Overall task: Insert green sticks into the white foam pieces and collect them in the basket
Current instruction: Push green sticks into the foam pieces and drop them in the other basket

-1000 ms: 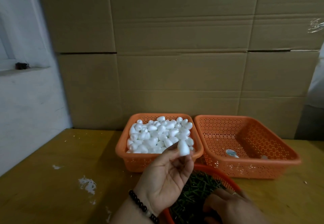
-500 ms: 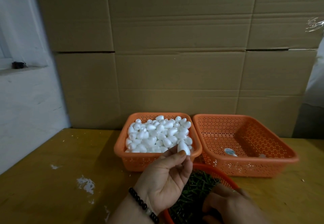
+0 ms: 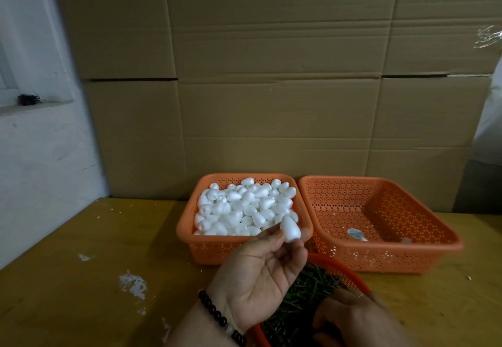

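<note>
One white, egg-shaped foam piece (image 3: 290,229) pinched by left-hand fingers (image 3: 273,236).

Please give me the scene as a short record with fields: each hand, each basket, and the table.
left hand: left hand raised, pinches one white foam piece at its fingertips
right hand: right hand low in the round basket, over the green sticks; its grip cannot be seen
left basket: orange basket full of white foam pieces
right basket: second orange basket nearly bare, a small white thing inside
round basket: round orange basket holds the sticks
table: yellow table with white flecks
</note>
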Demonstrator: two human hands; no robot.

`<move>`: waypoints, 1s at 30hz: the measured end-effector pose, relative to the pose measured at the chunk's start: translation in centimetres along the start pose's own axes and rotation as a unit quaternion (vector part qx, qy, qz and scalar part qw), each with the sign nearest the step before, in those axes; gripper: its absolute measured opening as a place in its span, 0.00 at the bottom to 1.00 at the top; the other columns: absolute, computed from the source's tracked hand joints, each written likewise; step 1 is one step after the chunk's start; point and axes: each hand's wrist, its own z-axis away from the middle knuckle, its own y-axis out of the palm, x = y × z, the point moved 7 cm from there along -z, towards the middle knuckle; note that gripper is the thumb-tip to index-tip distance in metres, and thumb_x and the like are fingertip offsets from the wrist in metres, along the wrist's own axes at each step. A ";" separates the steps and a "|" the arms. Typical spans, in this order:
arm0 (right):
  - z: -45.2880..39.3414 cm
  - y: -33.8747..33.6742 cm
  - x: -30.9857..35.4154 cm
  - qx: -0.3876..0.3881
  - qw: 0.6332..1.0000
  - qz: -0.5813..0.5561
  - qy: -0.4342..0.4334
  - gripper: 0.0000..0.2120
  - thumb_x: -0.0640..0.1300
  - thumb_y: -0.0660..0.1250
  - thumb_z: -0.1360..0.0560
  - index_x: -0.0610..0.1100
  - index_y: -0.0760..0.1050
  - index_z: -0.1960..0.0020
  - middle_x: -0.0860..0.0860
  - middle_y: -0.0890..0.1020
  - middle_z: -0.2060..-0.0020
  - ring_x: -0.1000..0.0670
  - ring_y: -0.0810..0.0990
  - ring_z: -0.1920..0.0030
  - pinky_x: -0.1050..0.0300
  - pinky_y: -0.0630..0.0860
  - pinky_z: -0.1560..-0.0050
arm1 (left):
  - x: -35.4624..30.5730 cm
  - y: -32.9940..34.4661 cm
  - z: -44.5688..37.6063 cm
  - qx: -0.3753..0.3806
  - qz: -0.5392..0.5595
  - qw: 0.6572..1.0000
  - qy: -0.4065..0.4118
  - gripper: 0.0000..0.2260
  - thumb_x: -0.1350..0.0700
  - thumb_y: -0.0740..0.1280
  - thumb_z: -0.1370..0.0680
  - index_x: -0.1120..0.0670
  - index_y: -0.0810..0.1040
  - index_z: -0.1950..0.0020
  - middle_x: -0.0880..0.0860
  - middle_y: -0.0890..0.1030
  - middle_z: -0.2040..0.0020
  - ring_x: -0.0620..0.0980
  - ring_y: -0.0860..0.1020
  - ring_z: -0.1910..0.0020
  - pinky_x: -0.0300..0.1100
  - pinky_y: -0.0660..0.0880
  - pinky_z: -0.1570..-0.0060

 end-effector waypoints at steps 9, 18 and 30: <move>-0.2 0.4 -0.2 0.005 1.000 0.002 -0.003 0.17 0.62 0.58 0.25 0.59 0.70 0.39 0.64 0.73 0.46 0.62 0.66 0.39 0.61 0.58 0.33 | -0.1 0.3 0.1 0.012 0.015 1.000 -0.004 0.12 0.67 0.63 0.26 0.68 0.80 0.46 0.68 0.80 0.43 0.55 0.82 0.59 0.44 0.81 0.62; -0.1 0.3 -0.2 0.004 1.000 0.005 -0.001 0.18 0.63 0.57 0.25 0.59 0.70 0.38 0.64 0.73 0.45 0.62 0.66 0.39 0.62 0.58 0.33 | -0.1 0.7 0.2 0.039 0.005 0.999 -0.002 0.13 0.67 0.64 0.26 0.65 0.82 0.44 0.64 0.80 0.46 0.54 0.81 0.58 0.43 0.81 0.61; -0.1 0.3 -0.1 0.010 1.000 0.014 0.001 0.18 0.62 0.57 0.24 0.59 0.69 0.38 0.64 0.72 0.44 0.62 0.66 0.38 0.61 0.57 0.32 | -0.2 1.2 0.4 0.055 0.016 0.998 0.005 0.13 0.67 0.63 0.26 0.64 0.82 0.44 0.68 0.79 0.42 0.53 0.80 0.58 0.44 0.81 0.62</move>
